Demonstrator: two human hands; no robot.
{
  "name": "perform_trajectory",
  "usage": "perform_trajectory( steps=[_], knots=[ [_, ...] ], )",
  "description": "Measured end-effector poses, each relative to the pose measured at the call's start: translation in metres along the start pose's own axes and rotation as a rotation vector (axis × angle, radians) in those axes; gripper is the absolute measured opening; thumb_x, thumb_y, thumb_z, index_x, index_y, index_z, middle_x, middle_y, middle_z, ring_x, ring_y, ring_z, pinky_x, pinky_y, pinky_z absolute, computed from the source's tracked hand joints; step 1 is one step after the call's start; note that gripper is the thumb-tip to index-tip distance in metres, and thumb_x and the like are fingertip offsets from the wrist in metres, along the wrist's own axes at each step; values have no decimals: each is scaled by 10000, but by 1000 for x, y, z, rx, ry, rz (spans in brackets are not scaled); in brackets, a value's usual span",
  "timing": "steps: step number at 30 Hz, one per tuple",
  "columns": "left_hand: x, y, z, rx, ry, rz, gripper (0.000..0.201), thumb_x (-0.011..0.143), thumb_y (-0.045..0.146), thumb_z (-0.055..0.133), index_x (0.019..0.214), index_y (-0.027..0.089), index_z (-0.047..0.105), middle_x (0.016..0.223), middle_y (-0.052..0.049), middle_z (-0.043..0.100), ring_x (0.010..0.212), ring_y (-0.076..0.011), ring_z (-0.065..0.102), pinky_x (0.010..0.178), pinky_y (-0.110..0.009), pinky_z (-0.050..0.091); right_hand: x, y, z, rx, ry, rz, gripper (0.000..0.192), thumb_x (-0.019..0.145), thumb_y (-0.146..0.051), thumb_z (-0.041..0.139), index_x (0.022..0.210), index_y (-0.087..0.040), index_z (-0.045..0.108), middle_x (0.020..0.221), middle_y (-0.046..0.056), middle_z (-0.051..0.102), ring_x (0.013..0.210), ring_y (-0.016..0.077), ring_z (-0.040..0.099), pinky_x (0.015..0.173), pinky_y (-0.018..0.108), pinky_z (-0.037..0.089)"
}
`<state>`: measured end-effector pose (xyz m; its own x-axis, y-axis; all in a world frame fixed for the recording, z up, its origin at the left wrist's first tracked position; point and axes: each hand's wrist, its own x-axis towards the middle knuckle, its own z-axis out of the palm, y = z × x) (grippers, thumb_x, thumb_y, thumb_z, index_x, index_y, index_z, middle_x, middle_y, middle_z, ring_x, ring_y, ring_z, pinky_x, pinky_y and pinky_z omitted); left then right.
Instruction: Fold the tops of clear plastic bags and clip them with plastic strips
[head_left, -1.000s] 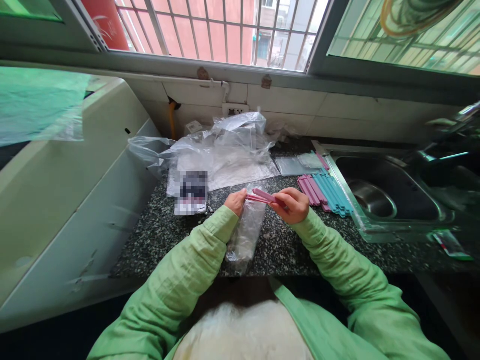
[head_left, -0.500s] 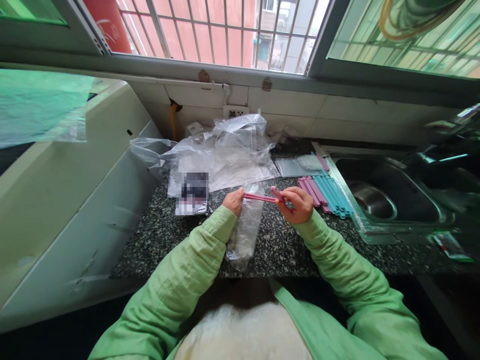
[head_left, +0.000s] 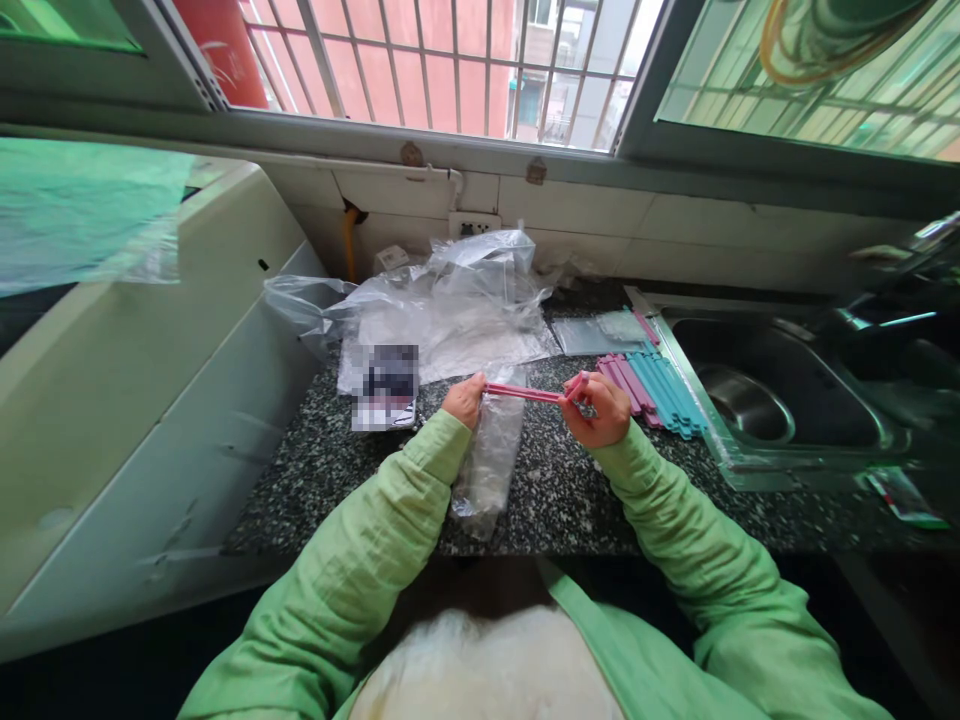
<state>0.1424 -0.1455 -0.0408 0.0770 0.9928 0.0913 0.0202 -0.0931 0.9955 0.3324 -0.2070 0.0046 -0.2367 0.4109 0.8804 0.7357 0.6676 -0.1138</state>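
Observation:
A slim pink plastic strip [head_left: 523, 393] stretches between my two hands above the counter. My left hand [head_left: 464, 400] is closed on its left end. The fingers of my right hand [head_left: 598, 410] pinch the other end, where a short pink part sticks up at an angle; whether it is joined to the strip, I cannot tell. Under the strip, a long clear plastic bag [head_left: 487, 475] lies flat on the speckled counter. Just right of my right hand are rows of pink strips [head_left: 628, 383] and teal strips [head_left: 666, 390].
Crumpled clear plastic bags [head_left: 465, 310] cover the back of the counter. A blurred-out flat item [head_left: 385, 388] lies at left. Flat clear packets [head_left: 592, 334] are near the metal sink [head_left: 720, 455]. A pale appliance [head_left: 225, 260] borders the left; a small packet [head_left: 904, 497] lies front right.
My right hand has shifted slightly right, showing more of the strip. The short pink part at its fingers now leans right instead of standing up to the left.

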Motion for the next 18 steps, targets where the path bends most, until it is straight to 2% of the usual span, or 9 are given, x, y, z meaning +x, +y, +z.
perform_trajectory(
  steps=[7, 13, 18],
  knots=[
    [0, 3, -2, -10, -7, -21, 405, 769, 420, 471, 445, 195, 381, 440, 18, 396, 509, -115, 433, 543, -258, 441, -5, 2, -1, -41, -11, 45, 114, 725, -165, 572, 802, -196, 493, 717, 34, 612, 554, 108, 529, 469, 233, 436],
    [3, -1, -4, 26, 5, 7, 338, 763, 356, 493, 470, 203, 420, 478, -15, 473, 697, -175, 543, 690, -296, 478, -5, 3, -1, -21, 6, 35, 88, 734, -179, 559, 797, -192, 498, 709, 43, 609, 581, 122, 550, 456, 240, 436],
    [4, -4, -6, 58, 10, 55, 282, 758, 339, 500, 514, 199, 481, 526, -39, 542, 766, -195, 573, 748, -318, 493, -4, 3, -1, 6, 17, 45, 95, 736, -172, 552, 815, -194, 504, 715, 37, 602, 562, 114, 536, 458, 237, 435]
  ],
)
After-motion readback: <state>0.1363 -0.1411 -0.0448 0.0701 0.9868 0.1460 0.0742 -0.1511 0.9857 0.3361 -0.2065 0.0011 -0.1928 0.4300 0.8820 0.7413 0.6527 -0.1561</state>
